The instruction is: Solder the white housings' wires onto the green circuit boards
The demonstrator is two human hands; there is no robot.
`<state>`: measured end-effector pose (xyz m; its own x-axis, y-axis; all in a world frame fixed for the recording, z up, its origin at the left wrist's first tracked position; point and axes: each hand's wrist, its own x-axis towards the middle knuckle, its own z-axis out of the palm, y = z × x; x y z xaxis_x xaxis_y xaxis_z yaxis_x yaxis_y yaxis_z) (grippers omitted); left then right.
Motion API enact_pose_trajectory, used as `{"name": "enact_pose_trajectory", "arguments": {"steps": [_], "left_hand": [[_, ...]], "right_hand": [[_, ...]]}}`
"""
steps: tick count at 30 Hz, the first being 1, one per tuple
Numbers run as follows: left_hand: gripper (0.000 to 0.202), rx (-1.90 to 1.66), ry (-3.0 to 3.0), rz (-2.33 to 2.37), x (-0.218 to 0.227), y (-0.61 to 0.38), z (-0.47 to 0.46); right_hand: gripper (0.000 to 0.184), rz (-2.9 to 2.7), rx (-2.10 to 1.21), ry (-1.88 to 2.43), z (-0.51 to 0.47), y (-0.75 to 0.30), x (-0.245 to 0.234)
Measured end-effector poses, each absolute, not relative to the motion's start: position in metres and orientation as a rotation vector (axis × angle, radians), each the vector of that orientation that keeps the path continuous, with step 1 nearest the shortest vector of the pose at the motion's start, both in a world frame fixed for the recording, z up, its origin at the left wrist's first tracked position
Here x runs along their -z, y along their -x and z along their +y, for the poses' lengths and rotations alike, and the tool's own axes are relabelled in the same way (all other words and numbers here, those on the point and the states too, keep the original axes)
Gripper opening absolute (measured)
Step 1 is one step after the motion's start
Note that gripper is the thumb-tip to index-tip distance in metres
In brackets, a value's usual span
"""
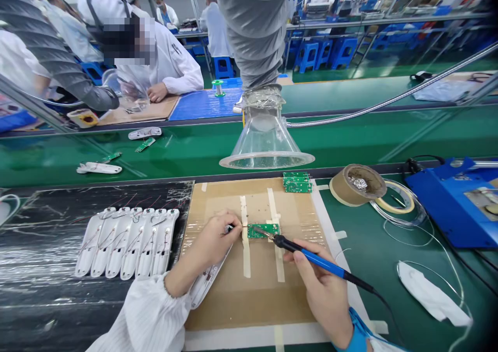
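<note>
Green and small, the circuit board (263, 230) lies on the taped cardboard mat (233, 295) at mid-worktop. Fingers of the right hand (322, 289) are clamped on a blue-handled soldering iron (311, 258), its tip touching the board's left part. Left hand (213, 240) fingers are pinched together at the board's left edge, on something too small to tell. White plastic housings (128, 242) lie in a row to the left; a tape roll (357, 185) sits far right.
</note>
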<state>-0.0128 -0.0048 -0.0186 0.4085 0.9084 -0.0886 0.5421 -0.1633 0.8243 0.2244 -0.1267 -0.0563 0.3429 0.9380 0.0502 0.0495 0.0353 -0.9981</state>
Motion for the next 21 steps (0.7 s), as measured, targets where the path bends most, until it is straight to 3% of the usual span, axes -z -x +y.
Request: {"name": "enact_pose_trajectory", "arguments": {"steps": [21], "left_hand": [[0.021,-0.548,-1.869,1.247,0.0155,0.0103,-0.008]], "right_hand": [[0.02,-1.059,-0.892,1.429,-0.1285,-0.2277,0.0588]]}}
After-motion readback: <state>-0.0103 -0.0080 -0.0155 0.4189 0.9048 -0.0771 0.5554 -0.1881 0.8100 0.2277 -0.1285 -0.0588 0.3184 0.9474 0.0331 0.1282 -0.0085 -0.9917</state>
